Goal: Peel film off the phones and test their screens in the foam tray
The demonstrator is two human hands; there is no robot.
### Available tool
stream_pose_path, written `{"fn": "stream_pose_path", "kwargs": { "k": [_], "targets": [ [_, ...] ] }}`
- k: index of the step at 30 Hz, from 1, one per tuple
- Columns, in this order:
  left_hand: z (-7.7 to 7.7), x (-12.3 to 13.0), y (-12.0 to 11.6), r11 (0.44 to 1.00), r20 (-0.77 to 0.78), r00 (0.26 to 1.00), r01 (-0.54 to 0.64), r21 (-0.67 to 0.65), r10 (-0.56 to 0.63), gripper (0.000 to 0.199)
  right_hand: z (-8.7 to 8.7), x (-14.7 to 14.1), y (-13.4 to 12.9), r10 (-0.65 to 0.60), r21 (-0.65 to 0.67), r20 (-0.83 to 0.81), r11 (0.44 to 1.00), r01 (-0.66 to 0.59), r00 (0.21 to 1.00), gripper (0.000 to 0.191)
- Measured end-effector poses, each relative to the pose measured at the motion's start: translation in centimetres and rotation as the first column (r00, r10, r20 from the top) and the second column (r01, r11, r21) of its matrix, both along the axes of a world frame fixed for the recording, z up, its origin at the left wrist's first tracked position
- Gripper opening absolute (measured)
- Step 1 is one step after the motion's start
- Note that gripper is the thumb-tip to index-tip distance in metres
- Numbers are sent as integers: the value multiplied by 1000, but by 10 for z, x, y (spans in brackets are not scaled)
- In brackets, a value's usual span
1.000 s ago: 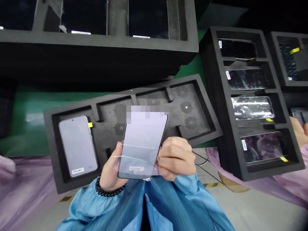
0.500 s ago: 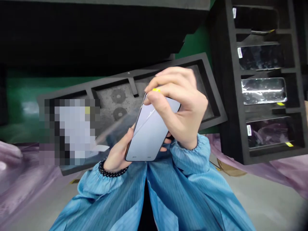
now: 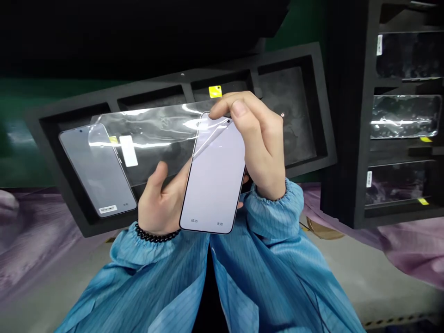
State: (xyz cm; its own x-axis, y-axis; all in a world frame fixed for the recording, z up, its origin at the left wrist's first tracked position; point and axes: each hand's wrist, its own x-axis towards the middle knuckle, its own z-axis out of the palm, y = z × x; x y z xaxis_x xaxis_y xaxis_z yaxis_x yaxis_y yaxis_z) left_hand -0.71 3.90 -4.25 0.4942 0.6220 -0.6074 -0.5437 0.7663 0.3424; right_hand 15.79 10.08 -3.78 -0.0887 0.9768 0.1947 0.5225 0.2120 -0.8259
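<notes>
A smartphone [image 3: 215, 185] with a lit pale screen rests in my left hand [image 3: 163, 199]. My left fingers pass behind it, with tips showing at its right edge, while the thumb points up, off the phone. At the phone's top, my right hand [image 3: 260, 138] pinches a clear protective film [image 3: 156, 127] between thumb and fingers. The film stretches leftward, and a diagonal edge of it crosses the upper screen. A yellow tab [image 3: 215, 91] sticks up at its upper edge, and a white label [image 3: 128, 151] shows near its left end.
Beneath my hands lies a black compartment tray [image 3: 326, 115]. Its left compartment holds another lit smartphone [image 3: 100, 171]. At right, a second black tray [image 3: 371, 152] holds several clear-filmed pieces with yellow tabs. A dark structure [image 3: 138, 32] spans the back.
The clear film now spreads out leftward from the phone's top. My left thumb has lifted off the phone's side. The trays sit differently in view.
</notes>
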Motion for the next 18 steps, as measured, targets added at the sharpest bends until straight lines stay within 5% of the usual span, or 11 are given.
{"fn": "stream_pose_path", "kwargs": {
  "k": [4, 9, 14, 18],
  "targets": [
    [-6, -2, 2, 998, 37, 998, 46, 45, -48, 77, 0, 0, 1, 34, 0, -91, 999, -34, 995, 30],
    [-7, -3, 3, 991, 96, 991, 78, 104, -88, 74, 0, 1, 2, 68, -10, -184, 997, -71, 981, 27],
    [10, 11, 4, 999, 6, 999, -33, -15, 33, 80, -2, -1, 0, 46, -33, -168, 998, -52, 985, 31],
    [9, 10, 3, 999, -20, 999, -34, -12, 33, 80, 2, 1, -2, 44, 5, -218, 999, -44, 975, 42]
  ]
}}
